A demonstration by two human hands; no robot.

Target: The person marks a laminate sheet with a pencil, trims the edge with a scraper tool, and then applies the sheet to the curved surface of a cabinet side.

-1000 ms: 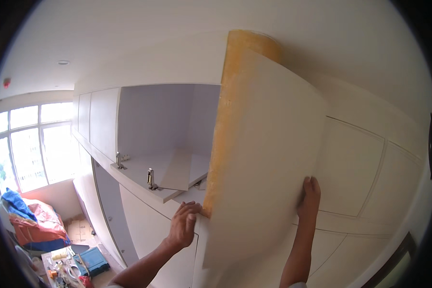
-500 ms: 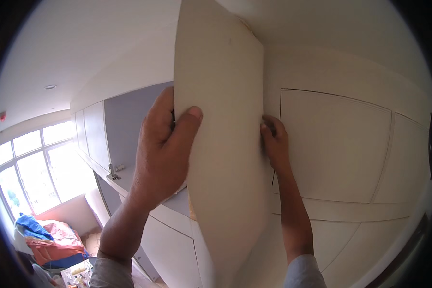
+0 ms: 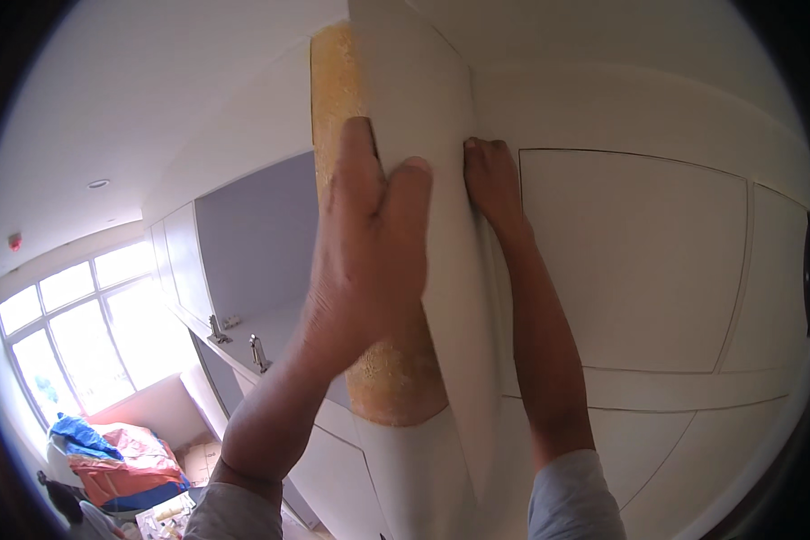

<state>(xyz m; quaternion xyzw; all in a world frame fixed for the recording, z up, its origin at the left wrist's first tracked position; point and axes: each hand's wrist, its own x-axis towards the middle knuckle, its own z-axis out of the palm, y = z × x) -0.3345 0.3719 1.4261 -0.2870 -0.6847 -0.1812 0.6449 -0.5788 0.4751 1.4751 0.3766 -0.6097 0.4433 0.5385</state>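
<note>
A tall white sheet stands upright in front of me, reaching up toward the ceiling. My left hand is closed on its left edge, thumb on the front face and fingers behind. At the far right edge, my right hand is closed with its fingers curled against the sheet; the fingertips are partly hidden. Behind the left edge shows a rounded corner surface coated in rough yellow-brown material that looks like dried glue. The coating ends in a curved line below my left hand, above a plain white part.
On the left, a doorless cabinet compartment has metal hinges sticking out at its lower edge. Flat white cabinet doors line the right wall. Beyond are a bright window and a heap under red and blue covers.
The sheet's left edge has moved right, baring the yellow-brown coated surface. My left hand has gone right and slightly up; my right hand has risen along the far edge.
</note>
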